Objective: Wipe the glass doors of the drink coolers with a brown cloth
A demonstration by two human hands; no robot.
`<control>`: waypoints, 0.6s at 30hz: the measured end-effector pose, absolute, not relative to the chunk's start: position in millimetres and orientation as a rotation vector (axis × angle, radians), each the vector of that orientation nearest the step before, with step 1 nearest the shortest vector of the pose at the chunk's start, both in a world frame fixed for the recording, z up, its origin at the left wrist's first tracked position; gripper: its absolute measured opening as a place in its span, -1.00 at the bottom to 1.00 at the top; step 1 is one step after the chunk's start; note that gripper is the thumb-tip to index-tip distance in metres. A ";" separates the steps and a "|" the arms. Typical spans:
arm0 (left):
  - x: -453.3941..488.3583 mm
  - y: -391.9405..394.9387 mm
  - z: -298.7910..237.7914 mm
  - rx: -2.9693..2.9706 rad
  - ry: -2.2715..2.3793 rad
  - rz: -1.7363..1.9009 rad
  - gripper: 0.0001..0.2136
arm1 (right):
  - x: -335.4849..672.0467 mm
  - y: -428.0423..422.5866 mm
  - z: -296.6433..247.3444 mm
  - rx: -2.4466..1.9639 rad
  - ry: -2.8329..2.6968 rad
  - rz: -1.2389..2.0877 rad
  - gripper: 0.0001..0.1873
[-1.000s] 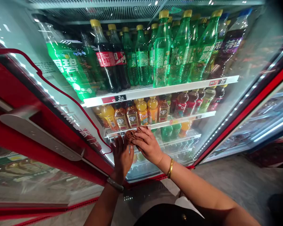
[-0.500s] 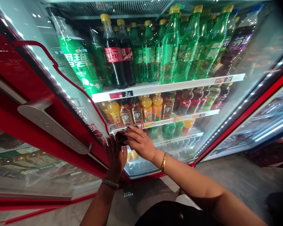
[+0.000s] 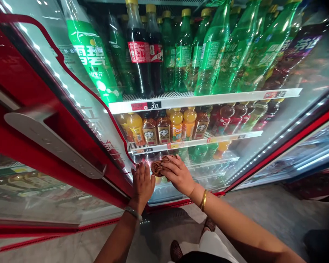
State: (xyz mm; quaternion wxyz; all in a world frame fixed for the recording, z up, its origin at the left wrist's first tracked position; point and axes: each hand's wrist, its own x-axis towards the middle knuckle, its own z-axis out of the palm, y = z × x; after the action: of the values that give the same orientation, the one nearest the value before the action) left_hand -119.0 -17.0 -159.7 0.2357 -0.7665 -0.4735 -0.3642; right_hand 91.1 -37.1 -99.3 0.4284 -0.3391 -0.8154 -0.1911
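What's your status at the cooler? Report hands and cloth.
Left hand flat, open, by door edge. Right hand grips brown cloth at lower shelf front. Bottles above, apart from hands.

- The brown cloth (image 3: 158,167) is bunched into a small wad, its outer half covered by the right hand (image 3: 178,175) holding it.
- It sits low on the cooler, just below the small-bottle shelf (image 3: 194,142), seemingly pressed against glass.

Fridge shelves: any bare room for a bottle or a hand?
Third white wire shelf: bare strip right of the orange plastic bottle. Tall green plastic bottles pack the top shelf, small brown and orange bottles the second.
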 end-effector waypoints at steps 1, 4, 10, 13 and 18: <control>-117.0 -15.7 -161.3 -2.094 -1.286 -1.007 -0.35 | 91.9 -40.1 -103.5 -0.870 -2.002 -0.472 -0.74; -113.0 -12.9 -162.8 -2.063 -1.246 -1.036 -0.27 | 86.3 -43.8 -109.8 -0.861 -1.992 -0.471 -0.80; -104.9 -13.3 -160.4 -2.022 -1.201 -1.079 -0.22 | 91.3 -44.9 -96.6 -0.917 -1.859 -0.447 -0.73; -96.3 -14.1 -165.1 -2.014 -1.181 -1.111 -0.22 | 96.9 -50.3 -112.3 -0.972 -1.795 -0.442 -0.76; -93.5 -12.0 -168.6 -2.026 -1.197 -1.117 -0.21 | 88.9 -46.3 -129.2 -0.875 -1.858 -0.438 -0.78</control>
State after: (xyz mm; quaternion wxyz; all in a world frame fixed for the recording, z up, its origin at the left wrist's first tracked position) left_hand -93.5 -12.0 -168.6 0.2652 -0.7499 -0.4430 -0.4135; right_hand 88.9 -46.3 -129.2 0.4977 -0.3613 -0.7674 -0.1811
